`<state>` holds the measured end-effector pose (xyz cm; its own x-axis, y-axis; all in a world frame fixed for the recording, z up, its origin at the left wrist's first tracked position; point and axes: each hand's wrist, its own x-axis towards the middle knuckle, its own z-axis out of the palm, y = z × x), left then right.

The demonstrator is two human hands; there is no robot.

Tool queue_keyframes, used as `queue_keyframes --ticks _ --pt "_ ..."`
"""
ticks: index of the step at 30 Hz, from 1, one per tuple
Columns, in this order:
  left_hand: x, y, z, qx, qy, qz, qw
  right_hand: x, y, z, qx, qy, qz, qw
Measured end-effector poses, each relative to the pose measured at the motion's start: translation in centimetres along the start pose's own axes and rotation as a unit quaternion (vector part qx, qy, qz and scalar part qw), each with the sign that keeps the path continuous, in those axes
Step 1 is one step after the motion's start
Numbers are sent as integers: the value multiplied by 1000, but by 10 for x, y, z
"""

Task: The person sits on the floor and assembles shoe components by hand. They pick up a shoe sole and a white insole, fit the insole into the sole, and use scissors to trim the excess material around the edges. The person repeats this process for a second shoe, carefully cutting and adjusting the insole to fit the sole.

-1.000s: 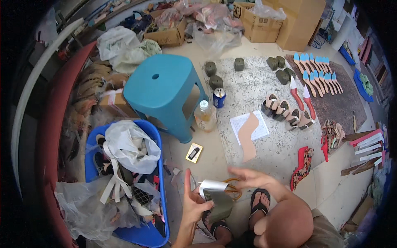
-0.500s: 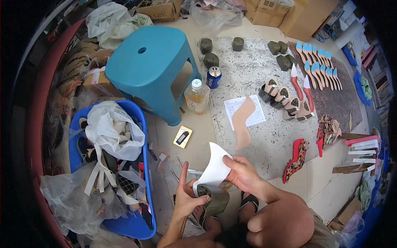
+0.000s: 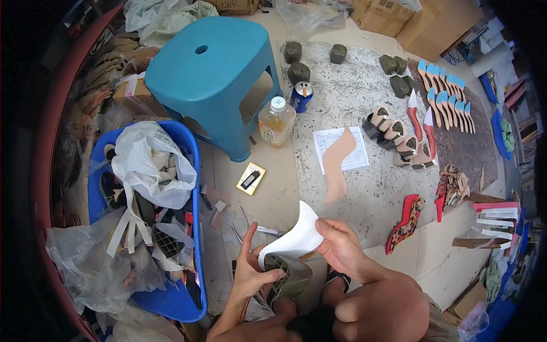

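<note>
left hand (image 3: pixel 249 272) partly behind white piece (image 3: pixel 297 231), cardboard box (image 3: pixel 235 6) cut off

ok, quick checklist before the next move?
1. Left hand holding green block: ok.
2. Right hand gripping white sheet: ok, thumb on its edge.
3. Sheet flat on block along its whole length: not ok, right-hand end stands off it.
4. Sheet's underside clean: cannot tell, hidden.
5. Bottle upright, clear of both hands: ok.
</note>
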<state>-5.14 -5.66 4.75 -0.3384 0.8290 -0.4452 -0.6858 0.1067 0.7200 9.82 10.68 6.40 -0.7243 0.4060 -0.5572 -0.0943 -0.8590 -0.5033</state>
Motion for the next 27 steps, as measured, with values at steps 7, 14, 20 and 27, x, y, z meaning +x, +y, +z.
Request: queue_keyframes --ticks 7,14,20,27 --pt "-17 -7 -8 9 26 -25 999 -16 -1 -4 47 20 52 997" --pt "-23 -3 0 32 85 -66 994 -20 2 -6 16 -8 67 998" --pt "-24 -6 -5 117 108 -83 984 -23 3 -5 -13 -26 59 998" --pt "-26 -4 0 170 123 -106 972 -27 10 -10 -66 -31 74 995"
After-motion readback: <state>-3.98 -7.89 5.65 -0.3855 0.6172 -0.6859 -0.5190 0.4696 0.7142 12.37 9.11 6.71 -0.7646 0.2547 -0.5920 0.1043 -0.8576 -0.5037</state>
